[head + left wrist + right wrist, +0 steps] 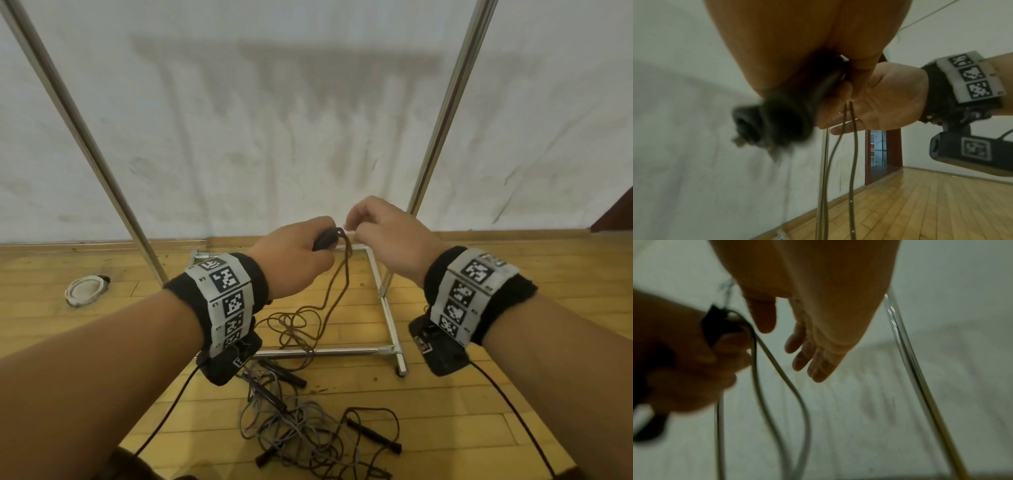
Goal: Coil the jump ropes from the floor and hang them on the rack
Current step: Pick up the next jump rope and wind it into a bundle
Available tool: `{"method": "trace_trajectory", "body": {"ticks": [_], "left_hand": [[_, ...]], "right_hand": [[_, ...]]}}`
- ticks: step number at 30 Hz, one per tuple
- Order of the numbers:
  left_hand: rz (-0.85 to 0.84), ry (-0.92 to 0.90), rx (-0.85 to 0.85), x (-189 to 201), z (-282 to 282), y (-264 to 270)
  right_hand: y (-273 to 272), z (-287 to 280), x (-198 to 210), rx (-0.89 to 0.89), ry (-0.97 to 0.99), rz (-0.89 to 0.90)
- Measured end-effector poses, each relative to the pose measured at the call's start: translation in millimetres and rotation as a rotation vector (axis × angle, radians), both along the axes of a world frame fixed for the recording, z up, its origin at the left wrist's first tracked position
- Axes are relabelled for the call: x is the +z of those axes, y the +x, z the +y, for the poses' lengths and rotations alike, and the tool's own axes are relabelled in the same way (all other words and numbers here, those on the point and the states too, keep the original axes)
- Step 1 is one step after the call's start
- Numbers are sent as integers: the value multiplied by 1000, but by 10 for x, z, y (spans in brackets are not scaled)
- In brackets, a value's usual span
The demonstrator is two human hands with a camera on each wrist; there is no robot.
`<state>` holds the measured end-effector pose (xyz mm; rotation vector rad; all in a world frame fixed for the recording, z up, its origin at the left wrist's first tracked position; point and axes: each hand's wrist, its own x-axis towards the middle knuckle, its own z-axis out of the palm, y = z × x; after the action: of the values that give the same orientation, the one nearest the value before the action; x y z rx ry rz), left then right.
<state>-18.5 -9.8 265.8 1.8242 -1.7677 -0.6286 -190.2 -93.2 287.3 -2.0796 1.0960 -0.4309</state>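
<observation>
My left hand [308, 253] grips the two black handles [325, 238] of a brown jump rope [337, 284] at waist height. The rope's two strands hang down to a loose tangle on the floor inside the rack base [388, 308]. In the left wrist view the handle ends [777, 123] stick out blurred below my palm, with the strands [853, 146] dropping beside them. My right hand [356, 226] hovers just right of the handle tops; the right wrist view shows its fingers [797, 344] relaxed and apart, holding nothing, next to the rope [781, 378].
The rack's slanted steel poles [78, 137] [445, 113] rise on both sides before a white wall. A grey rope [298, 428] and a dark rope with black handles [373, 437] lie tangled on the wooden floor near me. A white coil [84, 289] lies at left.
</observation>
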Motion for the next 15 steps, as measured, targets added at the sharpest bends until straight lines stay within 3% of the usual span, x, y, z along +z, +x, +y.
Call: {"method": "trace_trajectory", "body": {"ticks": [2, 4, 8, 12, 15], "left_hand": [[36, -16, -37, 42, 14, -7], [85, -70, -14, 95, 10, 12], [319, -302, 187, 192, -28, 169], [552, -409, 362, 247, 1, 310], [786, -482, 537, 309, -5, 515]], "right_hand": [[9, -6, -3, 91, 216, -196], [35, 8, -4, 167, 254, -239], [36, 66, -111, 279, 145, -93], [-82, -110, -201, 249, 83, -75], [-322, -326, -305, 199, -32, 152]]}}
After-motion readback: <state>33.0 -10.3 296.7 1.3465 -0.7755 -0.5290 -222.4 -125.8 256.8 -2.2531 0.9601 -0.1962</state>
